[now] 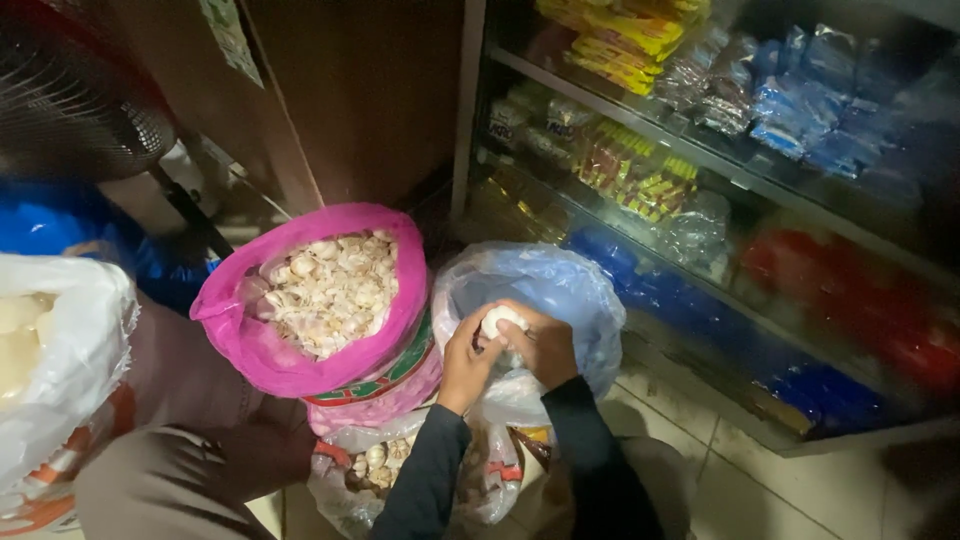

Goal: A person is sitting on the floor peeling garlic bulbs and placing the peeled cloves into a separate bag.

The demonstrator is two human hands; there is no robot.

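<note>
Both hands up front, dark sleeves. Left hand (466,362) and right hand (541,345) both closed on one white garlic bulb (499,320), fingers wrapped round it, bulb held over the mouth of the clear bag (560,290). Below the wrists: another clear bag with a few bulbs (372,465) on the floor. Just left: pink bag (260,340), open, full of garlic (330,290). Far left: white bag (70,360), contents blurred. Behind: glass shelf case (720,170) with stacked packets, yellow, blue, red. Top left: fan grille (70,100).
</note>
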